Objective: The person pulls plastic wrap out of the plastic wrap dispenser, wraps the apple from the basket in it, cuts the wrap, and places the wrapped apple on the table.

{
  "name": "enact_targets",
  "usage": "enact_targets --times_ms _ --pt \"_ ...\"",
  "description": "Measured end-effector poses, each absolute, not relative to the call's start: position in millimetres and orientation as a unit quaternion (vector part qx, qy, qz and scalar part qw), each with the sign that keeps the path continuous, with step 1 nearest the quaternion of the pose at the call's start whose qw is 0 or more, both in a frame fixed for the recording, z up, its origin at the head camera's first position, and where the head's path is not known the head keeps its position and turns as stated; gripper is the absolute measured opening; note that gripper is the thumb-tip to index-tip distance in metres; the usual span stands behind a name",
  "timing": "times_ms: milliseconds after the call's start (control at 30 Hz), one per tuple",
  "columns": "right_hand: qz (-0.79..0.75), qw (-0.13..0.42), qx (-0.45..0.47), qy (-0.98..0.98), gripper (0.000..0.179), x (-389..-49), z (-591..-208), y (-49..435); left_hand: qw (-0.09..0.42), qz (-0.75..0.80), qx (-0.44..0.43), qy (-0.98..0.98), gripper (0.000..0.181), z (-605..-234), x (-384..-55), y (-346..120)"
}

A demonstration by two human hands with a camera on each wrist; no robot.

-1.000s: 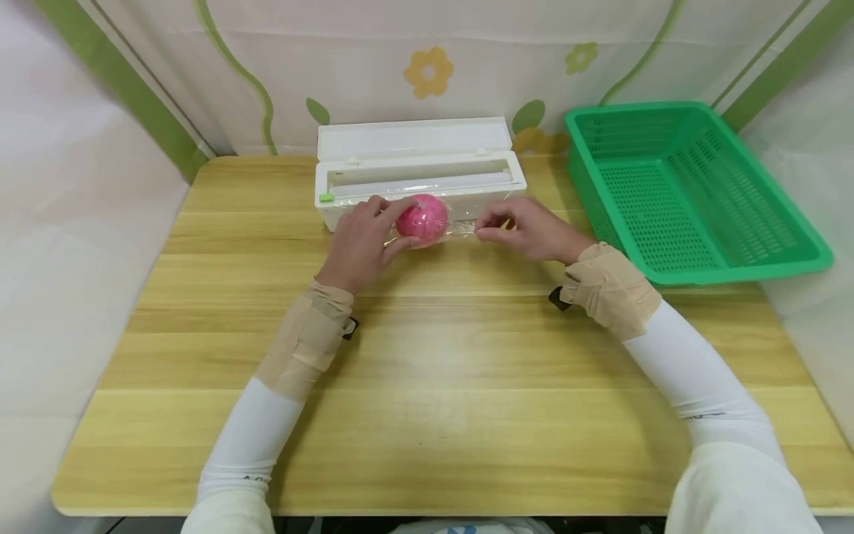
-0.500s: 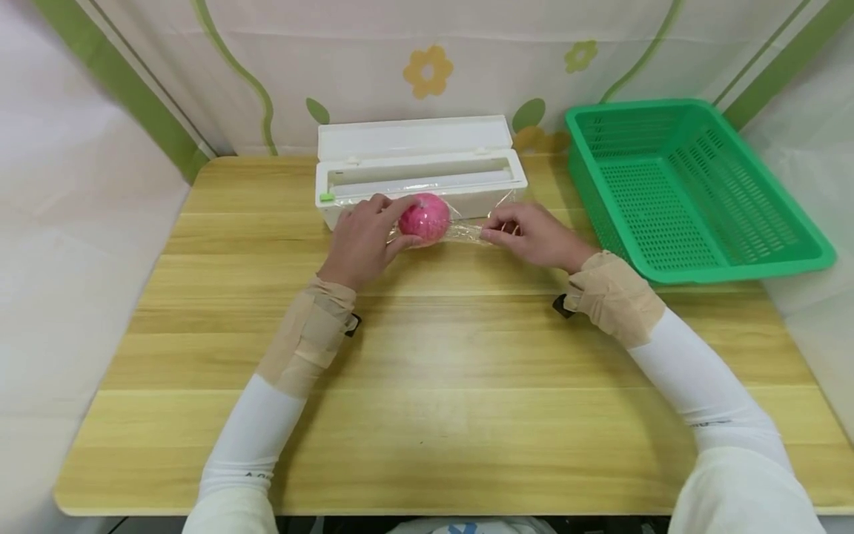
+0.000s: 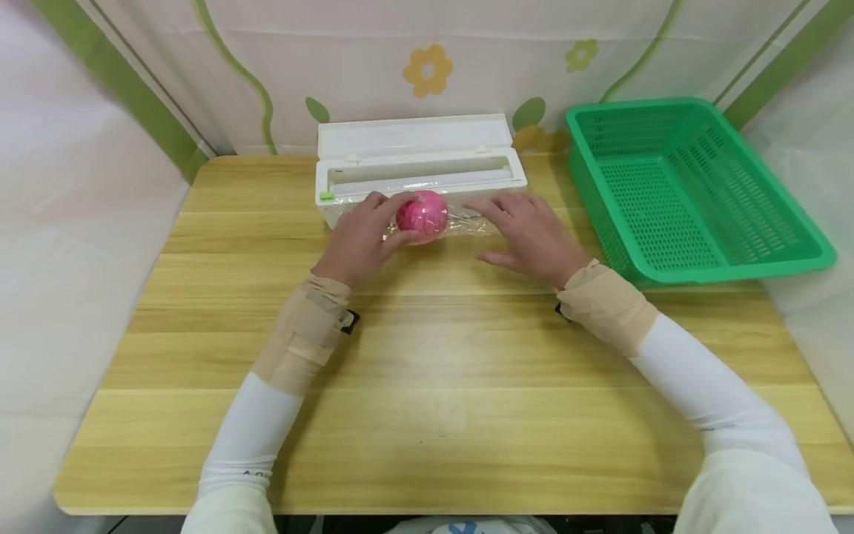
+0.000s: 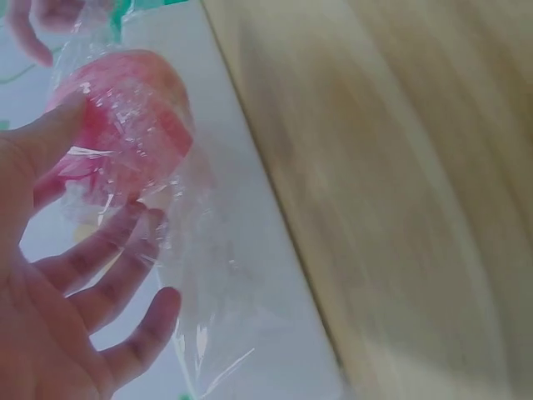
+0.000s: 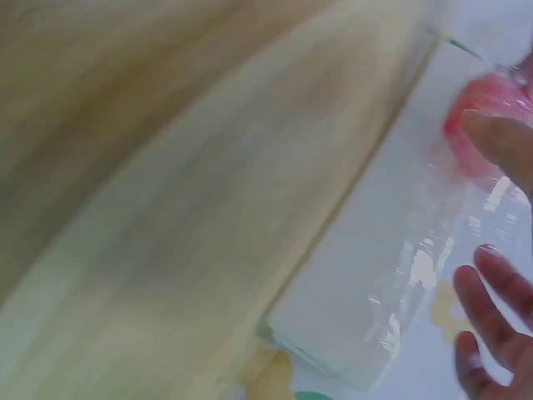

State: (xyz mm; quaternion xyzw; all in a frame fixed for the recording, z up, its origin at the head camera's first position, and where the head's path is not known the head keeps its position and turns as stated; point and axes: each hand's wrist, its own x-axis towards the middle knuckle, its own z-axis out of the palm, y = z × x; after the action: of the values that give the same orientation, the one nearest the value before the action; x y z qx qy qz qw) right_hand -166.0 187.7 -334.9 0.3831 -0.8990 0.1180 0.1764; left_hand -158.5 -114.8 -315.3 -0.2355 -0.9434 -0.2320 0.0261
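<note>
A round pink-red apple (image 3: pixel 427 215) wrapped in clear cling film (image 3: pixel 470 222) is in front of the white cling film dispenser (image 3: pixel 460 202). My left hand (image 3: pixel 356 237) grips the apple from its left side, thumb on the near side and fingers on the far side. In the left wrist view, crinkled film covers the apple (image 4: pixel 137 125) and trails down past the fingertips. To the right of the apple, my right hand (image 3: pixel 534 237) hovers with fingers spread and thumb apart, holding nothing. Loose film sticks out beside its fingertips.
The dispenser's lid (image 3: pixel 414 137) stands raised at the back, with a film roll (image 3: pixel 427 182) inside. A green plastic basket (image 3: pixel 740 276) stands at the back right, close to my right forearm. A flower-patterned curtain (image 3: pixel 373 67) borders the wooden table (image 3: pixel 427 386).
My right hand pulled the film's end out to the right, then released it and spread its fingers. My left hand keeps its hold on the apple, which barely shifted.
</note>
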Motion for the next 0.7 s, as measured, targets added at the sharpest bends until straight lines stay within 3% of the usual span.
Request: enact_targets --times_ms 333,600,700 --pt "0.142 0.274 0.401 -0.863 0.049 -171 -350 184 -0.029 -0.226 -0.238 -0.944 0.064 -303 -160 -116" --pt "0.152 0.265 0.4 -0.864 0.04 -169 -350 182 -0.031 -0.146 -0.261 -0.954 0.105 -309 -159 -119" --pt "0.154 0.261 0.396 -0.867 0.04 -169 -349 183 -0.021 -0.136 -0.279 -0.95 0.108 -313 -159 -122"
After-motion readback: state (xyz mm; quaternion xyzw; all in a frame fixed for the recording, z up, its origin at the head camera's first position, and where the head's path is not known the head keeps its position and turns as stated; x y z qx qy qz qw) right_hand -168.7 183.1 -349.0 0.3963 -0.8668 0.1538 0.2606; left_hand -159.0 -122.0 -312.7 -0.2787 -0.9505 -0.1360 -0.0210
